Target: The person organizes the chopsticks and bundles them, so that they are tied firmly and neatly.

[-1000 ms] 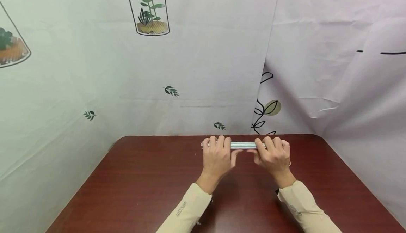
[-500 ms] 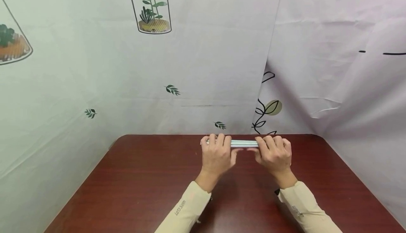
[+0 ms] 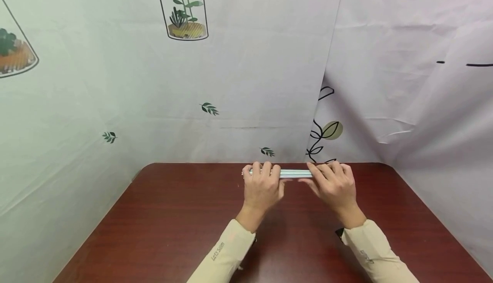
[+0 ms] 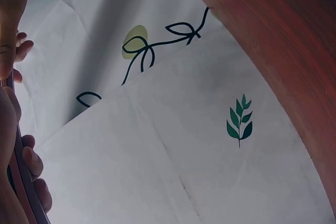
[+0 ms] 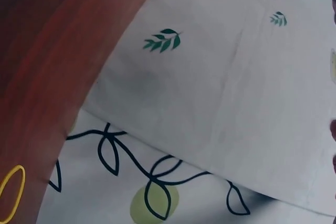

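A slim, pale green-and-white bar-like stack [image 3: 294, 174], layered lengthwise, is held level near the table's far edge in the head view; its exact kind is unclear. My left hand [image 3: 262, 186] grips its left part, fingers curled over the top, thumb pointing inward beneath. At the right end, my right hand [image 3: 333, 184] holds it, index finger straighter than the others and thumb stretched toward the middle. In the left wrist view, fingertips [image 4: 32, 161] wrap the long edge of the stack [image 4: 32, 203]. Only slivers of fingertips [image 5: 333, 129] show in the right wrist view.
The dark red-brown wooden table [image 3: 173, 214] has rounded far corners. White cloth walls [image 3: 250, 69] with printed plants and leaves stand close behind it and at both sides. A yellow loop [image 5: 11, 195] shows at the lower left of the right wrist view.
The right index finger has straightened and the right hand has shifted slightly right, its thumb spread wider from the fingers. The left hand keeps its grip, drifting slightly left.
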A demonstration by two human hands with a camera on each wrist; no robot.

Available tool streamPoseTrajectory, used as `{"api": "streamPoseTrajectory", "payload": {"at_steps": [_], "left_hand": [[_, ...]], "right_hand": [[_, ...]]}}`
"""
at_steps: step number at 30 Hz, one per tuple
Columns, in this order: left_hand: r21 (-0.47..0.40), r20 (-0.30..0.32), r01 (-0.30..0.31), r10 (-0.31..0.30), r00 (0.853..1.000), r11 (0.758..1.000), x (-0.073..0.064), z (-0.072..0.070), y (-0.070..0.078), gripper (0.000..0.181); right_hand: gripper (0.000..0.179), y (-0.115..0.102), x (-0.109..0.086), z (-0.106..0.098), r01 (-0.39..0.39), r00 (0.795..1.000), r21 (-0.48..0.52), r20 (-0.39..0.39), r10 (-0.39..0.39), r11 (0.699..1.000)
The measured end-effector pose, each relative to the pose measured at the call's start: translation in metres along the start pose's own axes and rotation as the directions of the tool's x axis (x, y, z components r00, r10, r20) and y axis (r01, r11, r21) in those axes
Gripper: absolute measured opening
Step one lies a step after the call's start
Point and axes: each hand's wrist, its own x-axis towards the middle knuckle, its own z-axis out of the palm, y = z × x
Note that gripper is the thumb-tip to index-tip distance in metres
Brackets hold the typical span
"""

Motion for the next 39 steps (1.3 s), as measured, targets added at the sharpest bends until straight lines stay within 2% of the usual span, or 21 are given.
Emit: {"api": "streamPoseTrajectory", "payload": {"at_steps": [6,10,12,14,16,17,18,19,20,22,23,24,25,26,27,29,32,34,37,39], "left_hand": [[0.004,0.006,0.017,-0.017,1.0,1.0,0.002,0.0,-0.003,0.047],[0.012,-0.001,0.028,-0.028,1.0,1.0,0.002,0.001,-0.006,0.048],[0.009,-0.006,0.033,-0.033,0.999,0.999,0.002,0.001,-0.007,0.046],[0.01,-0.013,0.038,-0.038,0.999,0.999,0.002,0.002,-0.008,0.045],[0.013,-0.02,0.042,-0.041,0.999,0.999,0.002,0.002,-0.009,0.044],[0.014,-0.022,0.044,-0.044,0.999,0.999,0.002,0.002,-0.009,0.043],[0.019,-0.022,0.046,-0.045,0.999,0.999,0.002,0.002,-0.01,0.044],[0.022,-0.022,0.046,-0.046,0.999,0.999,0.002,0.002,-0.01,0.043],[0.025,-0.023,0.046,-0.045,0.999,0.999,0.002,0.002,-0.011,0.043],[0.031,-0.022,0.045,-0.045,0.999,0.998,0.002,0.002,-0.011,0.043],[0.033,-0.023,0.045,-0.044,0.999,0.998,0.002,0.002,-0.011,0.043],[0.035,-0.022,0.044,-0.043,0.999,0.998,0.002,0.002,-0.011,0.043],[0.035,-0.023,0.044,-0.043,0.999,0.998,0.002,0.002,-0.011,0.043],[0.036,-0.022,0.044,-0.043,0.999,0.998,0.002,0.002,-0.011,0.043],[0.037,-0.022,0.044,-0.043,0.999,0.998,0.002,0.002,-0.011,0.043],[0.037,-0.017,0.044,-0.044,0.999,0.998,0.003,0.001,-0.011,0.042],[0.034,-0.007,0.046,-0.045,0.999,0.998,0.003,0.001,-0.011,0.04],[0.033,0.0,0.048,-0.048,0.999,0.998,0.003,0.001,-0.011,0.04],[0.031,0.012,0.053,-0.054,0.998,0.998,0.003,0.0,-0.011,0.038],[0.032,0.014,0.054,-0.054,0.998,0.998,0.003,0.0,-0.011,0.038]], "right_hand": [[0.054,0.011,0.006,-0.009,-0.02,0.999,0.093,0.042,0.016,0.996],[0.055,0.025,0.014,-0.02,-0.1,0.995,0.174,0.008,0.1,0.98],[0.051,0.036,0.015,-0.026,-0.183,0.981,0.195,-0.026,0.192,0.964],[0.042,0.049,0.014,-0.033,-0.285,0.955,0.193,-0.026,0.295,0.939],[0.031,0.063,0.009,-0.042,-0.4,0.917,0.153,0.065,0.395,0.904],[0.025,0.069,0.006,-0.047,-0.464,0.883,0.123,0.151,0.445,0.877],[0.02,0.075,0.002,-0.05,-0.518,0.835,0.079,0.259,0.484,0.852],[0.015,0.081,-0.004,-0.054,-0.554,0.772,0.028,0.39,0.501,0.832],[0.009,0.086,-0.01,-0.056,-0.576,0.69,-0.017,0.527,0.497,0.817],[0.003,0.093,-0.024,-0.057,-0.616,0.478,-0.065,0.762,0.437,0.785],[0.003,0.095,-0.032,-0.056,-0.638,0.371,-0.071,0.844,0.388,0.767],[0.004,0.097,-0.041,-0.054,-0.653,0.286,-0.065,0.901,0.326,0.754],[0.006,0.099,-0.049,-0.053,-0.674,0.216,-0.057,0.938,0.27,0.737],[0.007,0.1,-0.058,-0.051,-0.697,0.163,-0.054,0.959,0.231,0.715],[0.009,0.1,-0.065,-0.049,-0.716,0.127,-0.054,0.97,0.206,0.696],[0.013,0.101,-0.078,-0.047,-0.736,0.089,-0.059,0.979,0.183,0.674],[0.017,0.103,-0.092,-0.046,-0.752,0.058,-0.072,0.983,0.174,0.655],[0.019,0.103,-0.098,-0.045,-0.775,0.027,-0.081,0.986,0.162,0.627],[0.018,0.102,-0.104,-0.045,-0.803,0.012,-0.073,0.99,0.138,0.592],[0.016,0.102,-0.108,-0.044,-0.82,0.01,-0.063,0.992,0.123,0.568]]}}
